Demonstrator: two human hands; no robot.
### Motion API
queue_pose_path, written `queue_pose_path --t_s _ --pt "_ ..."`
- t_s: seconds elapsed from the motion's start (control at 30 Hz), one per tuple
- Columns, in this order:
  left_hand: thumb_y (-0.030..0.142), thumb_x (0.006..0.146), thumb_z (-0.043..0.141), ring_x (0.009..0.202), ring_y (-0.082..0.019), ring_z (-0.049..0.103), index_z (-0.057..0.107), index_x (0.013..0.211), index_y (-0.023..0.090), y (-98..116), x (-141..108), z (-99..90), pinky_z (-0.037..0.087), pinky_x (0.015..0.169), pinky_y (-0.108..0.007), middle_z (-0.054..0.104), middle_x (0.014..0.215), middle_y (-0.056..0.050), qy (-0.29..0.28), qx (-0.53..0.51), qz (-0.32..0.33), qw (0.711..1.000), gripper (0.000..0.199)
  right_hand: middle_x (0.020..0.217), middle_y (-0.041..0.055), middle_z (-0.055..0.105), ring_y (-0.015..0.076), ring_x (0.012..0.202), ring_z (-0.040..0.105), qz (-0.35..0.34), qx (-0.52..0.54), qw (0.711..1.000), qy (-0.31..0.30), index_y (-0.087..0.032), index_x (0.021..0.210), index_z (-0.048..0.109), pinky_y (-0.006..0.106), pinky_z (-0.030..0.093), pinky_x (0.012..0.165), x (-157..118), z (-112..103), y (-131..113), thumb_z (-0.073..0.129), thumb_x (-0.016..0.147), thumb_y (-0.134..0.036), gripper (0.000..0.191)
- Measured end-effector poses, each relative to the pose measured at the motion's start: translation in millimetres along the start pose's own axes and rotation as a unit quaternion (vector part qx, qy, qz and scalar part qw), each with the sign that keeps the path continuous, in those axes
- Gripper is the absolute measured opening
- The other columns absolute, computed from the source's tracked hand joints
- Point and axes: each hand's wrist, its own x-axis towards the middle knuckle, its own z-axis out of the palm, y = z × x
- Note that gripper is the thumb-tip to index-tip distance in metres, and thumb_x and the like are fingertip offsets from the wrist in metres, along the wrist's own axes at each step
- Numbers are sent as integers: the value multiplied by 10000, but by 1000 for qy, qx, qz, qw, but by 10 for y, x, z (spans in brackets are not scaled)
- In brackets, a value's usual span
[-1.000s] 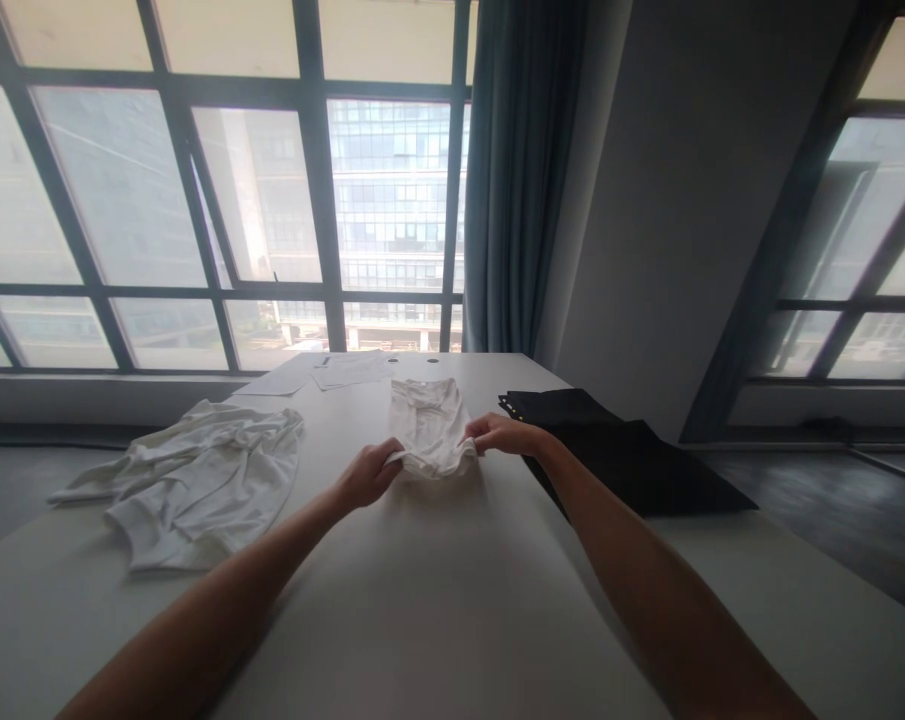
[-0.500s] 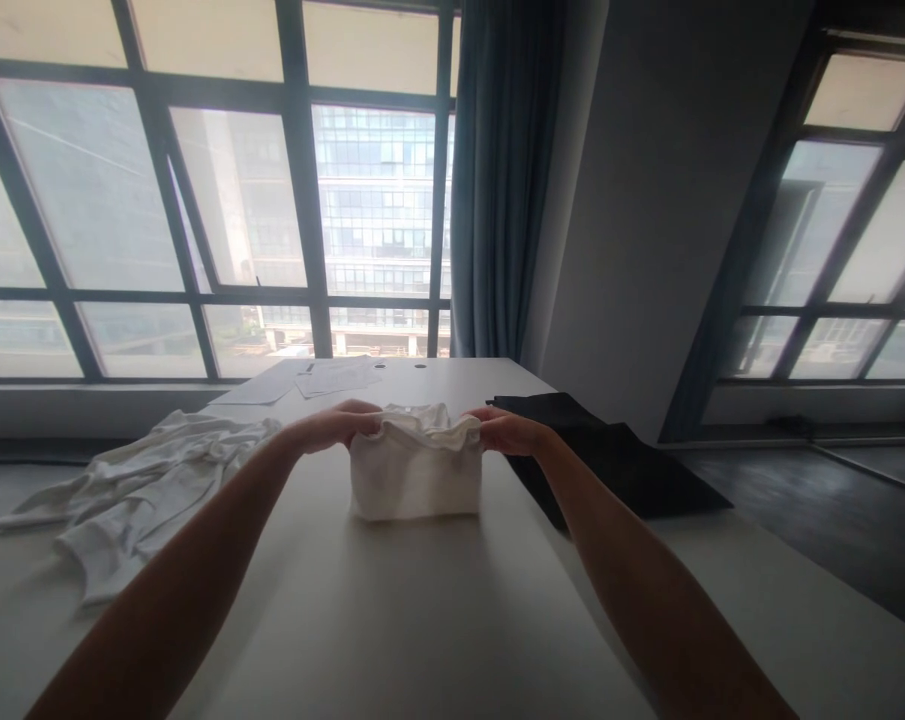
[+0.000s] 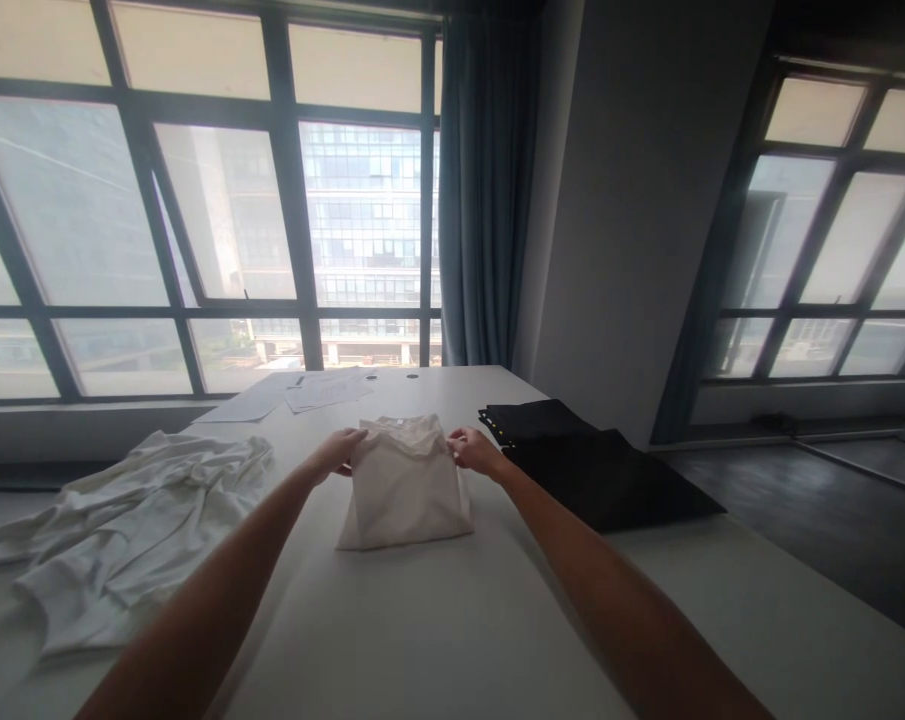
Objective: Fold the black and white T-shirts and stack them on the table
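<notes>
A folded white T-shirt (image 3: 407, 490) lies on the white table (image 3: 392, 640) in front of me, its collar at the far end and its folded edge toward me. My left hand (image 3: 339, 452) pinches the shirt's upper left corner, thumb on top. At the upper right corner, my right hand (image 3: 476, 450) has its fingers closed on the fabric near the collar. Both arms reach forward, one on each side of the shirt.
Left of my arm lies a crumpled pile of white clothing (image 3: 144, 510). Folded black fabric (image 3: 594, 465) sits on the right. Paper sheets (image 3: 324, 390) rest at the table's far end, before the windows and a blue curtain (image 3: 478, 200).
The shirt was held up with its front hanging nearly upright; now it lies flatter on the table. Both hands have lowered with it, and the view has shifted slightly.
</notes>
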Motion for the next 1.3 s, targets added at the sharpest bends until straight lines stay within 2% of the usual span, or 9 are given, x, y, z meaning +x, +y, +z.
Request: queue_pose_path --t_s 0.1,0.2,0.37,0.5,0.6,0.67,0.8,1.03,1.3 --pt "618 831 574 590 -159 633 493 1257 137 -163 25 100 545 529 -284 636 889 -85 23 56 -75 995 648 1088 156 685 238 1009 655 -1 -138 990 17 -105 1216 568 296 470 859 -21 76 58 562 905 -390 422" --pt "467 789 703 551 -152 615 334 1418 109 -323 29 180 529 498 -266 652 881 -92 19 118 -69 990 812 1128 142 687 233 1061 644 -30 -216 976 -18 -108 1345 520 268 459 876 -74 164 83 614 879 -424 570" --pt "299 765 724 624 -164 656 573 1232 147 -458 51 233 527 587 -257 688 904 -77 57 244 29 968 514 1116 111 709 217 1051 650 -86 -290 953 -31 -156 1259 637 257 454 903 -124 293 120 648 827 -208 435" --pt "216 801 644 868 -224 685 698 974 179 -440 -20 247 521 815 -305 709 877 -74 70 303 69 948 186 1076 110 725 223 1037 662 -42 -339 938 -48 -186 1015 745 260 472 879 -137 273 107 617 804 -94 263" --pt "271 864 577 1087 -289 620 706 1041 181 -380 -162 356 474 940 -394 687 1108 -135 98 359 125 920 237 1136 176 685 280 1078 641 -45 -383 923 -5 -170 1062 734 328 481 893 -187 279 30 617 828 -154 262" --pt "338 928 506 1204 -308 548 682 1147 177 -344 -253 498 430 1007 -439 624 1282 -152 105 406 205 885 324 1239 198 632 304 1156 593 -112 -384 916 19 -152 1160 698 380 451 966 -227 354 -11 571 885 -248 318" --pt "376 1001 362 1354 -268 444 586 1323 173 -370 -299 806 298 1144 -445 528 1445 -131 31 428 295 854 442 1449 136 502 260 1362 416 -244 -339 907 -45 -151 1364 566 395 280 1149 -268 627 48 425 968 -346 463" --pt "535 968 329 1499 -281 179 379 1496 127 -561 -108 749 178 1198 -453 250 1605 -148 -34 426 170 888 669 1627 107 151 262 1502 114 -116 -345 923 -125 -123 1566 235 495 82 1203 -214 778 221 304 981 -517 709" --pt "562 970 238 1508 -283 137 309 1531 118 -548 -162 523 124 1192 -537 174 1625 -142 38 454 33 890 718 1612 149 197 272 1494 144 29 -350 936 1 -84 1549 267 536 19 1187 -141 645 277 239 991 -528 714"
